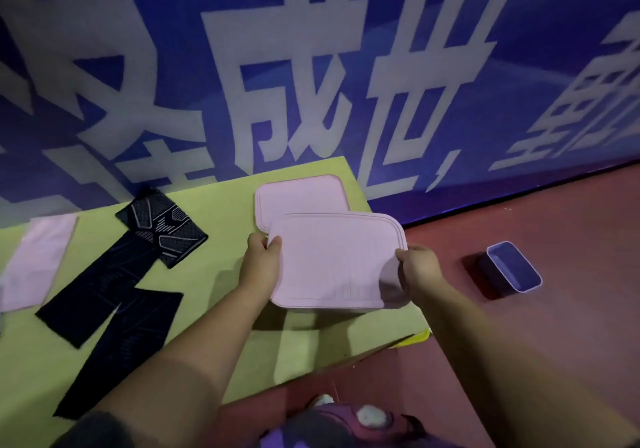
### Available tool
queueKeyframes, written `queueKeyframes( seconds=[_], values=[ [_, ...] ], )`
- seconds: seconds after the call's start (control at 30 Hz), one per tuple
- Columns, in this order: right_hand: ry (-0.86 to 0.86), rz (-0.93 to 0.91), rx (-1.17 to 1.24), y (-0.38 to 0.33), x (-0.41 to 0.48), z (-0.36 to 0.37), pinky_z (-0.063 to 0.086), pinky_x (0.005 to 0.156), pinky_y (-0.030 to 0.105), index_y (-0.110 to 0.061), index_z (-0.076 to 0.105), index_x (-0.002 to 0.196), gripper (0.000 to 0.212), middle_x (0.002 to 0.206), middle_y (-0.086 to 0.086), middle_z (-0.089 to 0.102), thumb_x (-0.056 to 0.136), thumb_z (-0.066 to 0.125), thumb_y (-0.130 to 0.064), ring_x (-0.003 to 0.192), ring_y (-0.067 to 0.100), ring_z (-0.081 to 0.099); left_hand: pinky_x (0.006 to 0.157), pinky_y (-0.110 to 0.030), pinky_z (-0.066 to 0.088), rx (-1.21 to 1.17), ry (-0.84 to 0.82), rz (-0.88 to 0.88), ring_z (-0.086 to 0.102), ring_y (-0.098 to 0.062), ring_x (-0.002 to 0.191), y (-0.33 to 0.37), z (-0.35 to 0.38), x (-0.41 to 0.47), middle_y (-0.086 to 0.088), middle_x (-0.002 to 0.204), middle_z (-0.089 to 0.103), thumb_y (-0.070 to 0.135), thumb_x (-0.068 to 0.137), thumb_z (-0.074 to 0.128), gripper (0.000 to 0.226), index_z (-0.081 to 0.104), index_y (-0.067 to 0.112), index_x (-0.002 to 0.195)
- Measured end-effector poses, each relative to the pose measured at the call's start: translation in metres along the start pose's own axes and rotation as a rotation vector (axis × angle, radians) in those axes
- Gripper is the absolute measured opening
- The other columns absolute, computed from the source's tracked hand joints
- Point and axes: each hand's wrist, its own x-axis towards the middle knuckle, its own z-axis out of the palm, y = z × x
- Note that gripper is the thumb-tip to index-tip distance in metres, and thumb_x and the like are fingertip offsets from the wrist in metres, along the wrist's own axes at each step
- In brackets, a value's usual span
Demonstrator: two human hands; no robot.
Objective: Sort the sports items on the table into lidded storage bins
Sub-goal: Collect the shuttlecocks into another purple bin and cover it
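Note:
I hold a pink bin lid (336, 260) over the right part of the yellow-green table (214, 295). My left hand (261, 260) pinches its left edge and my right hand (417, 267) pinches its right edge. Behind it a second pink lidded bin (298, 194) sits near the wall. Whatever lies under the held lid is hidden. Black patterned sports sleeves (114, 288) lie spread on the table's left half, one shorter piece (162, 227) at their top. A pale pink cloth (34, 260) lies at the far left.
A small open purple bin (512, 267) stands on the red floor to the right of the table. A blue banner wall with large white characters (311, 66) rises directly behind the table. The table's front edge runs diagonally above my shoes (346, 416).

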Motion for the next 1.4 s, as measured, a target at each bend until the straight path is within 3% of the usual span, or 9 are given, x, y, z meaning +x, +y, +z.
queueKeyframes(
  seconds=[0.17,0.37,0.57,0.67,0.77,0.87,0.97,1.2,1.4],
  values=[
    [0.132,0.033,0.157,0.000,0.007,-0.073,0.041,0.072,0.034,0.008,0.063,0.086,0.011,0.081,0.013,0.058,0.088,0.056,0.001,0.078,0.023,0.052,0.064,-0.035,0.033,0.068,-0.150,0.150,0.043,-0.021,0.070,0.057,0.062,0.007,0.000,0.077,0.045,0.032,0.097,0.048,0.023,0.040,0.011,0.091],
    [0.287,0.085,0.322,0.029,0.002,-0.192,0.045,0.072,0.032,-0.011,0.066,0.081,0.022,0.082,0.009,0.065,0.091,0.052,0.004,0.078,0.025,0.057,0.066,-0.035,0.035,0.144,-0.381,0.267,0.049,-0.022,0.077,0.107,0.183,-0.029,-0.001,0.084,0.051,0.033,0.096,0.048,0.023,0.043,0.011,0.097],
    [0.366,0.187,0.405,0.084,0.012,-0.310,0.039,0.050,0.024,-0.008,0.064,0.090,0.023,0.076,0.005,0.063,0.092,0.047,0.007,0.062,0.017,0.055,0.066,-0.037,0.036,0.311,-0.579,0.304,0.047,-0.025,0.075,0.126,0.317,-0.079,-0.006,0.086,0.051,0.037,0.092,0.047,0.028,0.044,0.010,0.099],
    [0.374,0.267,0.398,0.113,0.027,-0.368,0.032,0.037,0.017,-0.009,0.060,0.083,0.024,0.064,0.004,0.056,0.092,0.045,0.008,0.050,0.013,0.046,0.064,-0.037,0.035,0.381,-0.609,0.304,0.046,-0.025,0.073,0.133,0.383,-0.109,-0.006,0.085,0.051,0.035,0.092,0.047,0.027,0.044,0.009,0.099],
    [0.376,0.323,0.384,0.142,0.054,-0.428,0.027,0.034,0.015,-0.009,0.057,0.081,0.019,0.062,0.007,0.051,0.090,0.049,0.005,0.041,0.014,0.042,0.064,-0.036,0.033,0.418,-0.592,0.280,0.047,-0.026,0.077,0.139,0.453,-0.135,-0.008,0.088,0.053,0.035,0.088,0.049,0.031,0.047,0.006,0.099],
    [0.344,0.363,0.426,0.160,0.080,-0.470,0.025,0.032,0.013,-0.003,0.055,0.097,0.011,0.058,0.007,0.048,0.087,0.056,0.003,0.026,0.009,0.039,0.066,-0.035,0.034,0.402,-0.612,0.215,0.048,-0.025,0.082,0.145,0.504,-0.150,-0.007,0.090,0.054,0.040,0.081,0.051,0.037,0.047,0.008,0.099],
    [0.301,0.383,0.431,0.170,0.104,-0.497,0.031,0.034,0.016,-0.003,0.056,0.103,0.017,0.063,0.004,0.052,0.087,0.062,-0.003,0.034,0.008,0.048,0.063,-0.035,0.033,0.417,-0.608,0.171,0.047,-0.023,0.081,0.147,0.542,-0.154,-0.006,0.091,0.052,0.031,0.089,0.052,0.024,0.046,0.010,0.098],
    [0.265,0.414,0.455,0.189,0.181,-0.525,0.044,0.067,0.031,-0.006,0.058,0.107,0.025,0.092,0.010,0.062,0.085,0.067,-0.015,0.074,0.023,0.057,0.062,-0.033,0.033,0.416,-0.580,0.096,0.044,-0.021,0.075,0.170,0.604,-0.132,-0.004,0.088,0.051,0.038,0.089,0.052,0.027,0.046,0.013,0.097],
    [0.228,0.442,0.404,0.190,0.250,-0.533,0.042,0.061,0.029,-0.004,0.056,0.116,0.033,0.098,0.013,0.063,0.086,0.066,-0.014,0.075,0.024,0.057,0.067,-0.035,0.038,0.436,-0.595,0.073,0.049,-0.023,0.080,0.180,0.655,-0.088,-0.009,0.097,0.056,0.039,0.084,0.057,0.041,0.049,0.007,0.107]
  ],
)
